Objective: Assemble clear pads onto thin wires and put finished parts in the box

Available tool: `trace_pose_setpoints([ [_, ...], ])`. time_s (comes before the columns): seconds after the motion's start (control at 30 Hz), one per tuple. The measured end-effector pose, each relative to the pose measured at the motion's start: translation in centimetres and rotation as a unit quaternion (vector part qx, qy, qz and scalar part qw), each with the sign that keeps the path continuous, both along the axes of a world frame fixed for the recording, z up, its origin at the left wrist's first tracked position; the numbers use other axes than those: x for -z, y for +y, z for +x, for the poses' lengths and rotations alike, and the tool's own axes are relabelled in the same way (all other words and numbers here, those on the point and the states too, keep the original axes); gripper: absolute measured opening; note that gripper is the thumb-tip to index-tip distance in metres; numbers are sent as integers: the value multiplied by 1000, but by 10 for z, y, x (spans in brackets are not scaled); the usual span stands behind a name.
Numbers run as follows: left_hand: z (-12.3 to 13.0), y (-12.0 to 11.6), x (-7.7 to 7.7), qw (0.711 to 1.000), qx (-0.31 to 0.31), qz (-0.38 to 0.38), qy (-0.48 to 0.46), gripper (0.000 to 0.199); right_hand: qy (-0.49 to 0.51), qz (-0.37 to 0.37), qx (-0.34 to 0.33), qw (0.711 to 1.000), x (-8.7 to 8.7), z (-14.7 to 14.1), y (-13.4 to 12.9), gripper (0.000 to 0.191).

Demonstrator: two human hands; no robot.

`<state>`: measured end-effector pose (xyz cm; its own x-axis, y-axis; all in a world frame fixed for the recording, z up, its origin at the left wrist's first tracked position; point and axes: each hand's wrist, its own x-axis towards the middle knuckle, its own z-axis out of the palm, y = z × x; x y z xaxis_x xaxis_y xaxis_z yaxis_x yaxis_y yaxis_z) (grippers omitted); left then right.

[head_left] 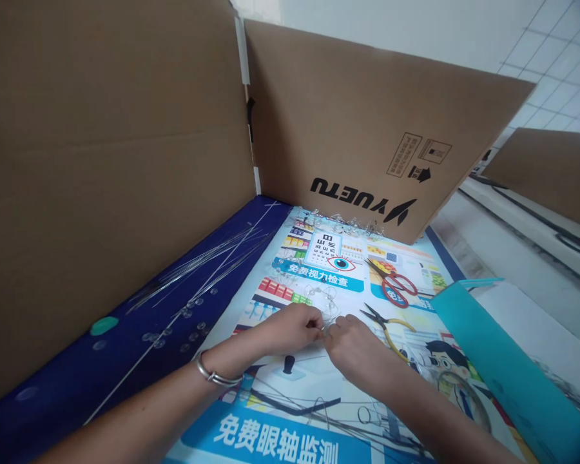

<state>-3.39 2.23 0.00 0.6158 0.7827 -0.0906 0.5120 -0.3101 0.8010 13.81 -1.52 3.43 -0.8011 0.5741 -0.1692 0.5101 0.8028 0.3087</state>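
Note:
My left hand, with a silver bangle on its wrist, is closed in a pinch. Almost touching it, my right hand is closed too, fingertips pressed together. Between and just beyond the fingertips lies a thin looped wire with small clear round pieces; both hands appear to pinch it, though the exact grip is hidden. Right of my right hand rest pliers with yellow handles, jaws apart. Farther back lie red-handled scissors.
Tall cardboard panels wall off the left and back. Straight wires and clear round beads lie on the blue strip. More wire pieces line the back panel. A teal folder-like case stands right, near a wire coil.

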Motion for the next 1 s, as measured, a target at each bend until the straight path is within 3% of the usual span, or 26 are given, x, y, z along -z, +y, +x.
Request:
trace_pose_setpoints([
  [0.17,0,-1,1,999,-1,-27,-37,11,23,4,2,1000,3,8,-3,10],
  [0.43,4,-6,2,984,21,-126,-122,10,56,57,26,996,-10,16,-11,13],
  [0.57,7,-8,0,970,4,-164,-182,5,149,86,55,984,-4,25,-8,14],
  [0.63,10,-8,-2,961,-12,-172,-215,0,275,91,111,951,1,31,-7,11],
  [0.7,13,-9,-5,954,-27,-173,-243,4,430,71,194,879,5,35,-6,9],
  [0.77,15,-10,-8,945,-40,-176,-272,6,545,-7,272,793,7,38,-7,19],
  [0.83,17,-12,-11,928,-51,-199,-309,8,596,-138,310,728,8,38,-9,24],
  [0.93,19,-16,-11,901,-47,-252,-349,11,604,-298,300,675,10,34,-13,28],
  [1.0,21,-18,-10,899,-35,-268,-344,13,607,-329,284,666,9,29,-14,25],
])
